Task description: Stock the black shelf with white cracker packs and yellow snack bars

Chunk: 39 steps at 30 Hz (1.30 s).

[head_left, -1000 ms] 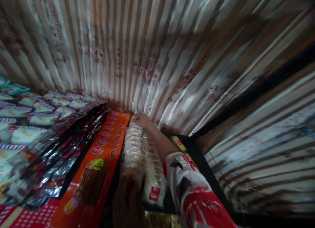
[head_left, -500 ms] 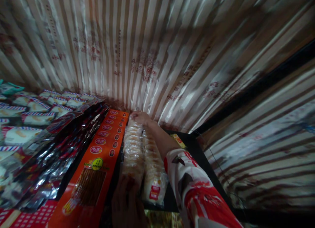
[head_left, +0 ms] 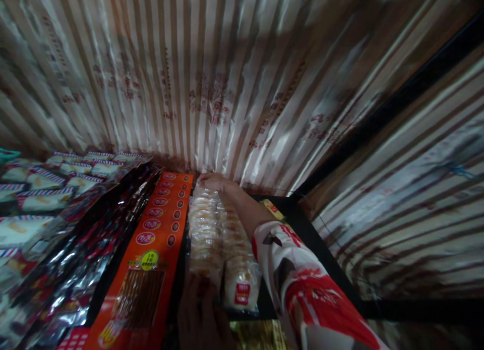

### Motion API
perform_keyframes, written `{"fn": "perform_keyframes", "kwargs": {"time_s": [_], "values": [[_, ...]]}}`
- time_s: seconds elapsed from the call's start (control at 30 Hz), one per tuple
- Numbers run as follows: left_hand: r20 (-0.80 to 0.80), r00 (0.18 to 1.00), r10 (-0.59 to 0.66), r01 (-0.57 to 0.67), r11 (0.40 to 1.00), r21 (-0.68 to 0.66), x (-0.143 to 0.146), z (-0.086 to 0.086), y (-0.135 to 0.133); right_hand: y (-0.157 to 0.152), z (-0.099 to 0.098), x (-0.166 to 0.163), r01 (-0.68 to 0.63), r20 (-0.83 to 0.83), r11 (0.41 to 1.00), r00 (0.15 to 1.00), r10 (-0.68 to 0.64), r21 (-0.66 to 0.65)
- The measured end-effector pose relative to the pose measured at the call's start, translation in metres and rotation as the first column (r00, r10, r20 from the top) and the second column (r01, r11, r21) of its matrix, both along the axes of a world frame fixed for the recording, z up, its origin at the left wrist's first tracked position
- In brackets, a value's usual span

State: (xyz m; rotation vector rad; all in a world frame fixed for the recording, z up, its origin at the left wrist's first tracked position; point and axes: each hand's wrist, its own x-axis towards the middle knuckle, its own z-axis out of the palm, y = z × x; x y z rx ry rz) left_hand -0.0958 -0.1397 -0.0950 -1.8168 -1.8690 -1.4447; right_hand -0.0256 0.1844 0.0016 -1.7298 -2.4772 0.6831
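"Head view, then: what did your right hand have?"

"Its fingers were bent over the far end of a clear snack pack, touching the wrap. I couldn't tell how tightly they closed."

"And your left hand?"

"That one was at the pack's near end, fingers a little apart and laid against it. It was too dark there for me to tell whether they gripped or only rested."

"Where was the pack itself?"

"Lengthwise between my two hands, on the black surface. A second snack pack lay just beside it on the right, its far part beneath my forearm, and a long orange packet lay on the left."
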Motion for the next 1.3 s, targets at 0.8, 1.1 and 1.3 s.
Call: {"fn": "perform_keyframes", "kwargs": {"time_s": [0.8,1.1,1.3], "values": [[-0.149,0.961,-0.234,0.241,0.970,0.029,-0.010,0.016,-0.012,-0.174,0.049,0.075,0.323,-0.457,0.727,0.890,-0.014,0.606],[-0.110,0.856,-0.505,0.509,0.860,0.010,-0.014,0.035,-0.031,-0.375,-0.003,0.115,0.615,-0.570,0.750,0.717,-0.402,0.244],[-0.059,0.806,-0.589,0.573,0.801,-0.171,-0.005,0.035,-0.045,-0.431,-0.058,0.132,0.520,-0.106,0.850,0.853,-0.511,0.090]]}}
